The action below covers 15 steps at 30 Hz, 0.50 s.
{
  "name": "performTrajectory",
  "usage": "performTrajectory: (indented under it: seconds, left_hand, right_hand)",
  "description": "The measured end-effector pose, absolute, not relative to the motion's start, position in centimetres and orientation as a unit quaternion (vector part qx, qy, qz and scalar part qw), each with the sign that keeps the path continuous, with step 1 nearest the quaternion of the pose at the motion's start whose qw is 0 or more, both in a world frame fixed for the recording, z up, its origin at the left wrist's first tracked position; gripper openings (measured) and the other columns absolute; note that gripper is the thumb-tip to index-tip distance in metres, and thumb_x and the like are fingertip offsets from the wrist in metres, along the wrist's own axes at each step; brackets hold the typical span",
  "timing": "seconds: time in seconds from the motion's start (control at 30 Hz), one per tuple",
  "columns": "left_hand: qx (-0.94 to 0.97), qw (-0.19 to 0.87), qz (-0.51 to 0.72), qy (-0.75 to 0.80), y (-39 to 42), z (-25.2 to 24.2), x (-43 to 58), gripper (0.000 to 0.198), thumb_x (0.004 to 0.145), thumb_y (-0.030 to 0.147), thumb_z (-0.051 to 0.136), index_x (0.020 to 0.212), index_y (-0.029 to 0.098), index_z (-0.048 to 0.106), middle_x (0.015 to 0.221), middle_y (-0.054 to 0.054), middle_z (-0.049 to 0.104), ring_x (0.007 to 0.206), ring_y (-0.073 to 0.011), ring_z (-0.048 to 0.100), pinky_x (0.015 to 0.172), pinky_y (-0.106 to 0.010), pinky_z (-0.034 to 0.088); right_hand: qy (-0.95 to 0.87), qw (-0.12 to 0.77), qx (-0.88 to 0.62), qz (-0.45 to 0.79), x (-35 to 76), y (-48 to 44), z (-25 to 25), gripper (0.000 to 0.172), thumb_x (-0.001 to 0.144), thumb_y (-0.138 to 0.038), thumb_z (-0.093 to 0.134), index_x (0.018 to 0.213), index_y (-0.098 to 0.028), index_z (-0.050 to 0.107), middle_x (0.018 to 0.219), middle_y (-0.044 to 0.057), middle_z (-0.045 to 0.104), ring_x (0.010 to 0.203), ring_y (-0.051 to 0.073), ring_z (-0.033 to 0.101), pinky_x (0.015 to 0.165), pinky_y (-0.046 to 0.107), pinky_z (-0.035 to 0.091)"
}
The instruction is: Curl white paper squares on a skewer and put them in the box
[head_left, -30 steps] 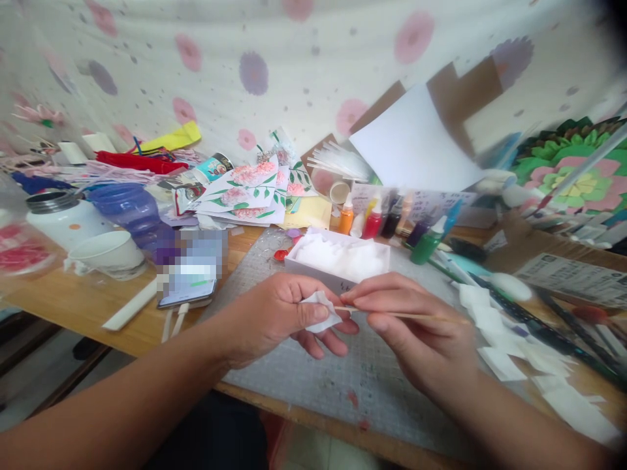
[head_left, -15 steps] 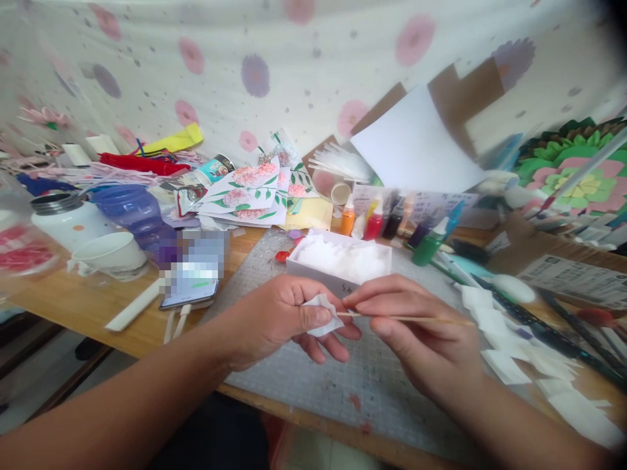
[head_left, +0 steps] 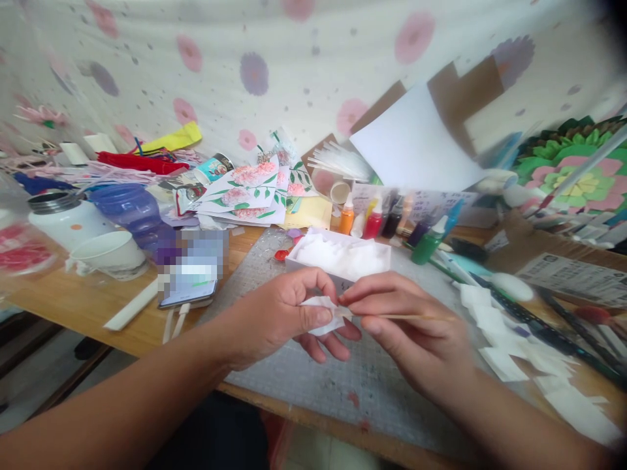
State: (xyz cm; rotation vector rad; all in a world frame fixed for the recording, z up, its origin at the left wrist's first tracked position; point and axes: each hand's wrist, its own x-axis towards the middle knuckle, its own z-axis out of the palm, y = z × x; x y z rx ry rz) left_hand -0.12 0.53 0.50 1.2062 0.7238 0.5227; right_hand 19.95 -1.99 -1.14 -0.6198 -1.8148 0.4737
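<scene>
My left hand [head_left: 281, 316] pinches a small white piece of paper [head_left: 323, 313] between thumb and fingers, just above the grey cutting mat [head_left: 343, 378]. My right hand [head_left: 409, 329] grips a thin wooden stick [head_left: 416, 318] that lies level, its left tip at the paper's edge. Both hands hover in front of a white box [head_left: 343, 261] filled with white paper pieces.
Small dye bottles [head_left: 375, 222] stand behind the box. A phone [head_left: 189, 274], a white cup [head_left: 110, 254] and a white jar [head_left: 63, 219] sit at the left. White paper squares [head_left: 504, 339] lie at the right by pens and a paper flower [head_left: 578, 176].
My right hand has shifted slightly left, bringing the stick's tip closer against the paper. My left forefinger has lifted and curled over the paper.
</scene>
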Motion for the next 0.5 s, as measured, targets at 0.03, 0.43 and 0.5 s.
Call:
performTrajectory:
  seconds: [0.03, 0.43, 0.5]
  left_hand:
    - [0.548, 0.731, 0.237, 0.329, 0.49, 0.50, -0.10, 0.016, 0.088, 0.026, 0.064, 0.088, 0.019, 0.050, 0.078, 0.000, 0.073, 0.074, -0.0183, 0.075, 0.059, -0.023, 0.055]
    - [0.622, 0.637, 0.280, 0.360, 0.83, 0.52, -0.43, 0.020, 0.085, 0.036, 0.065, 0.092, 0.021, 0.053, 0.087, -0.001, 0.069, 0.077, -0.0177, 0.069, 0.066, -0.027, 0.051]
    - [0.677, 0.482, 0.362, 0.422, 0.50, 0.86, -0.50, 0.015, 0.081, 0.032, 0.067, 0.085, 0.020, 0.058, 0.079, 0.001, 0.064, 0.072, -0.0148, 0.061, 0.065, -0.026, 0.046]
  right_hand:
    - [-0.768, 0.549, -0.262, 0.201, 19.95, -2.00, -1.17, 0.016, 0.088, -0.015, 0.064, 0.096, -0.024, 0.074, 0.089, 0.006, 0.075, 0.085, 0.019, 0.072, 0.074, 0.033, 0.061]
    - [-0.751, 0.577, -0.256, 0.192, 19.63, -1.86, -1.29, 0.020, 0.086, -0.007, 0.064, 0.093, -0.023, 0.075, 0.079, 0.003, 0.077, 0.084, 0.019, 0.071, 0.074, 0.034, 0.061]
    - [-0.748, 0.581, -0.264, 0.182, 19.61, -1.86, -1.27, 0.020, 0.086, -0.007, 0.063, 0.092, -0.023, 0.075, 0.080, 0.004, 0.077, 0.084, 0.019, 0.072, 0.075, 0.034, 0.061]
